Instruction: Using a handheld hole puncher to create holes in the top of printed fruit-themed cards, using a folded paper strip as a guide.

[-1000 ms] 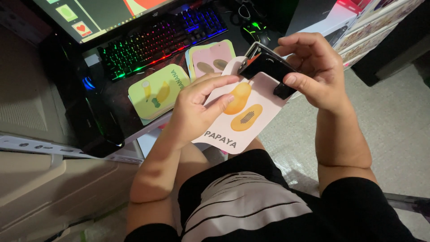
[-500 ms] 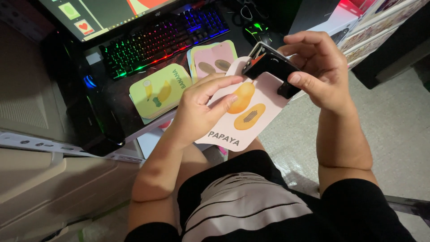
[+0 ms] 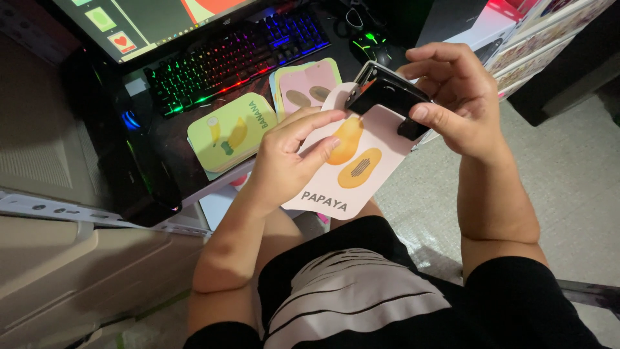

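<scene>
My left hand [image 3: 289, 154] holds a pale pink picture card [image 3: 368, 178] with an orange fruit, whole and cut in half, drawn on it. My right hand [image 3: 452, 97] grips a black hole punch [image 3: 387, 95] clamped over the card's top corner. I hold both above my lap, in front of the desk edge.
On the dark desk lie a green card stack with a banana picture [image 3: 232, 132] and a pink card stack [image 3: 307, 84]. Behind them sit a rainbow-lit keyboard [image 3: 232, 55], a lit mouse [image 3: 371, 45] and a monitor [image 3: 142, 19]. Tiled floor [image 3: 568, 174] lies to the right.
The card and the punch have barely moved. My left fingers have shifted slightly along the card's edge.
</scene>
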